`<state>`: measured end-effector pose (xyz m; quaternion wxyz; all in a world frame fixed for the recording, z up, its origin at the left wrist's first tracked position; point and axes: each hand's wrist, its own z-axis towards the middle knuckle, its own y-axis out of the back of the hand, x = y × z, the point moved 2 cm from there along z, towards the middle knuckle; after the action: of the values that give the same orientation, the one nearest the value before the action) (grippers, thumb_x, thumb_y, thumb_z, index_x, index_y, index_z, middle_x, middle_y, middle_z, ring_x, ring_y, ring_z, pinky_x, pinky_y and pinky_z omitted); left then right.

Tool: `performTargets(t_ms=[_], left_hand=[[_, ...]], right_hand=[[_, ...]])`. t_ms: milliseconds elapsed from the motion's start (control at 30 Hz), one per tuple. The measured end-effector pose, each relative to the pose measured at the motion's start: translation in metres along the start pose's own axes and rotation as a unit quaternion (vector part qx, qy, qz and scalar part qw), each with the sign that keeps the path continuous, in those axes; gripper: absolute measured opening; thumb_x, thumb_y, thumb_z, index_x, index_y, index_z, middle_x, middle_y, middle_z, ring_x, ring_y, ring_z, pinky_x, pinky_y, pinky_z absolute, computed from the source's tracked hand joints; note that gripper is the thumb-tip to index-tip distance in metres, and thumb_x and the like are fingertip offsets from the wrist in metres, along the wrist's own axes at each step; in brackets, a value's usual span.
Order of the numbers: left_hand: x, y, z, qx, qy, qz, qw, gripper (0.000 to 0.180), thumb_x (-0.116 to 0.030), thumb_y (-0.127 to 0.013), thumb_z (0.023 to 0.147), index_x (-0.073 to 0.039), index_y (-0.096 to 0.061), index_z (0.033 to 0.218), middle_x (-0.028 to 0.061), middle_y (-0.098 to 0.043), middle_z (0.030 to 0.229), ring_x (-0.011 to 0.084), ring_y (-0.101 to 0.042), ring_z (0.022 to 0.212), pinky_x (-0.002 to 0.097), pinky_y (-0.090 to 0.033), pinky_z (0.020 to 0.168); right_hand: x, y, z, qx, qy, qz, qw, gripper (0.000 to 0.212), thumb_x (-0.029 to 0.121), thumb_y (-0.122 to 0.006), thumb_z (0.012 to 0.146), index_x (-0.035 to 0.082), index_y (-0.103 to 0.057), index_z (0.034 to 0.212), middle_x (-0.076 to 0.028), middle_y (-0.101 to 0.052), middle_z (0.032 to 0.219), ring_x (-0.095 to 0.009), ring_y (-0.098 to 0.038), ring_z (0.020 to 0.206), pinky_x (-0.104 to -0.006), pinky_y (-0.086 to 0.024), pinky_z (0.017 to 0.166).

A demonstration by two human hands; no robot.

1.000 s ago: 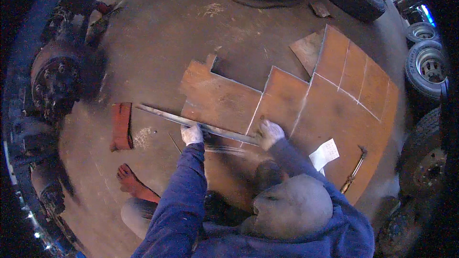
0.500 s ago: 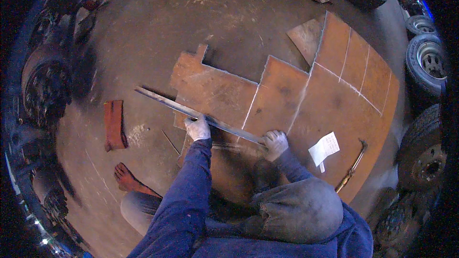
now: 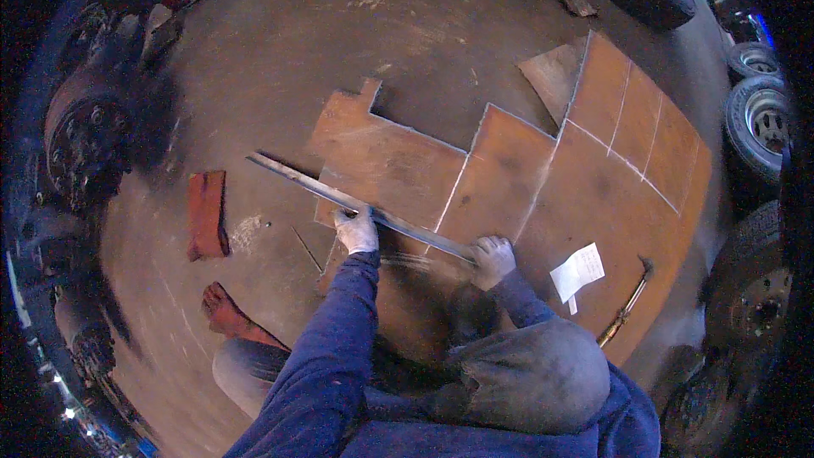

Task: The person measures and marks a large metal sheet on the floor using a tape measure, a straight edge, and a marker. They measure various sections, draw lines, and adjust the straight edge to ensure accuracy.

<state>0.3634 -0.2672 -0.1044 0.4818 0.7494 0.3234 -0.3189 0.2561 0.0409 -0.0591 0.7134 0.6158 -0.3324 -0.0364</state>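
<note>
A long, narrow metal bar (image 3: 297,176) lies slantwise over a rust-brown steel plate (image 3: 627,153), its far left end reaching past the plate's edge. My left hand (image 3: 357,231), in a pale glove, grips the bar near its middle. At the bar's near right end, my right hand (image 3: 493,261), also gloved, has its fingers curled over it. White chalk lines (image 3: 449,191) cross the plate, one passing beneath the bar between my hands. The plate's far edge is cut in steps. What lies under my right fingers is hidden.
On the plate at right lie a white paper sheet (image 3: 577,271) and a cutting torch (image 3: 626,305). Red-brown cloth-like pieces (image 3: 207,216) rest on the floor at left. Wheels (image 3: 761,125) stand along the right; dark machinery parts (image 3: 89,136) line the left.
The view has shifted slightly, so everything appears moved a little to the right. Both hands keep their places on the bar, and the bar stays put on the plate.
</note>
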Motion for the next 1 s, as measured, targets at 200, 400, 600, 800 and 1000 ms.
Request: performTargets(t_ms=[200,400,600,800,1000], left_hand=[[0.004,0.01,0.005,0.04,0.005,-0.023,0.999,0.035,-0.021,-0.076,0.085,0.006,-0.06,0.103,0.0161,-0.069,0.1,0.0263,-0.066,0.092,0.0384,-0.053,0.083],[0.003,0.008,0.002,0.055,-0.004,-0.061,0.997,0.043,-0.021,-0.076,0.084,0.008,-0.06,0.11,0.0172,-0.069,0.101,0.0257,-0.066,0.093,0.0385,-0.053,0.084],[0.006,0.019,0.014,0.115,0.005,-0.056,0.992,0.052,-0.023,-0.08,0.081,0.008,-0.058,0.117,0.0193,-0.069,0.105,0.0271,-0.067,0.096,0.0388,-0.053,0.086],[-0.044,0.06,-0.025,0.038,-0.223,0.093,0.97,0.09,-0.035,-0.088,0.074,0.001,-0.044,0.144,0.0279,-0.042,0.15,0.043,-0.043,0.138,0.047,-0.039,0.114],[-0.048,0.071,-0.035,0.105,-0.233,0.295,0.921,0.114,-0.053,-0.085,0.072,-0.005,-0.027,0.157,0.0245,-0.022,0.162,0.0473,-0.028,0.146,0.0544,-0.032,0.119]], right_hand=[[0.004,0.002,0.0,-0.001,-0.003,0.023,1.0,0.027,0.031,-0.078,0.073,0.016,-0.072,0.095,-0.007,-0.064,0.098,-0.032,-0.061,0.097,-0.0475,-0.046,0.082],[0.002,0.002,-0.001,0.003,-0.005,0.002,1.0,0.029,0.031,-0.078,0.073,0.015,-0.071,0.097,-0.008,-0.063,0.1,-0.032,-0.06,0.099,-0.048,-0.045,0.083],[0.002,-0.002,0.0,0.027,-0.013,-0.003,1.0,0.03,0.033,-0.076,0.074,0.015,-0.071,0.098,-0.009,-0.064,0.104,-0.033,-0.06,0.102,-0.0492,-0.047,0.086],[-0.007,-0.009,-0.005,0.016,-0.007,-0.009,1.0,0.031,0.033,-0.075,0.072,0.016,-0.071,0.098,-0.01,-0.064,0.103,-0.034,-0.059,0.102,-0.0492,-0.047,0.085],[0.005,-0.004,0.001,0.032,-0.01,-0.02,0.999,0.032,0.035,-0.075,0.075,0.012,-0.069,0.097,-0.013,-0.063,0.102,-0.037,-0.06,0.099,-0.0502,-0.048,0.085]])
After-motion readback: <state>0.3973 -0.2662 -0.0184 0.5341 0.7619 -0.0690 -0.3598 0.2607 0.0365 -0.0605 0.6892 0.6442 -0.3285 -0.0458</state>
